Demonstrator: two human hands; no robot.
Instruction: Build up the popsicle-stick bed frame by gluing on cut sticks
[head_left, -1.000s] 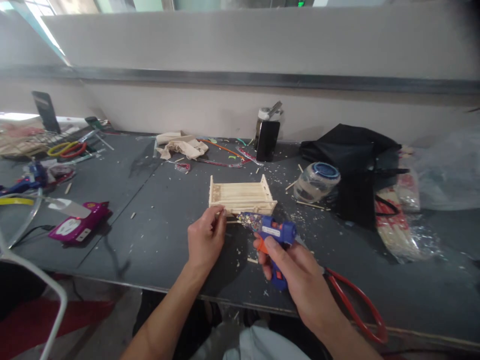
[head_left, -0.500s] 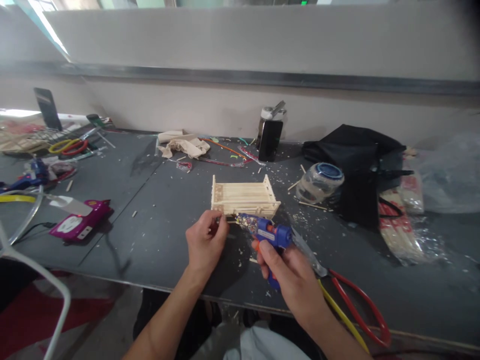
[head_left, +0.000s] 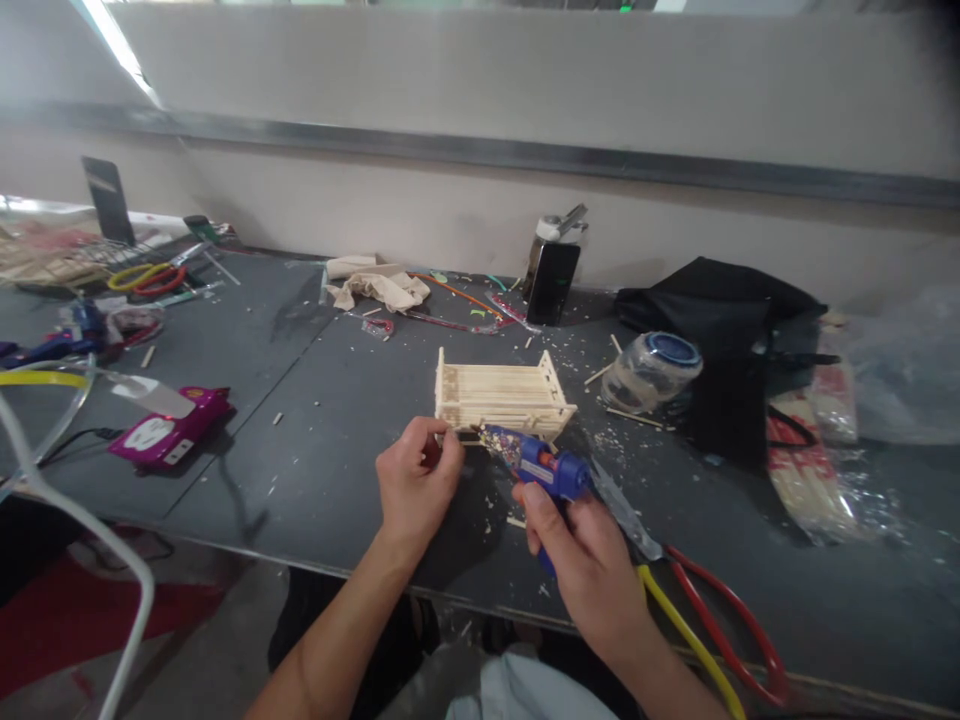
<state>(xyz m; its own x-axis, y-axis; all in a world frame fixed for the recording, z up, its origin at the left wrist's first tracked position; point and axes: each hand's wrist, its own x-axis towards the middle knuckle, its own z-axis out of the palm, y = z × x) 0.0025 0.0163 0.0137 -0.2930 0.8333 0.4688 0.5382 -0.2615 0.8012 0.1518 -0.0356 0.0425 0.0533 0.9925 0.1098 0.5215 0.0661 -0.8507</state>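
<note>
My right hand (head_left: 574, 545) grips a blue hot glue gun (head_left: 551, 470), its speckled, glue-crusted nozzle pointing up and left. In front of the nozzle stands a small bed-like model (head_left: 499, 385) built from pale wooden sticks, with raised ends and a slatted top. My left hand (head_left: 420, 480) is pinched closed at the model's front left corner. A thin wooden stick (head_left: 471, 440) shows between its fingertips and the nozzle. The fingers partly hide what they pinch.
Red-and-yellow-handled scissors (head_left: 720, 610) lie by my right forearm. Beyond are a blue-lidded jar (head_left: 652, 370), a black bag (head_left: 720, 330) and a propped phone (head_left: 553, 285). A purple power strip (head_left: 172, 425) lies left. Crumbs and stick scraps litter the grey table (head_left: 322, 480).
The view has shifted slightly, so everything sits a little further right. The glue gun's nozzle remains beside the left fingertips at the model's front edge.
</note>
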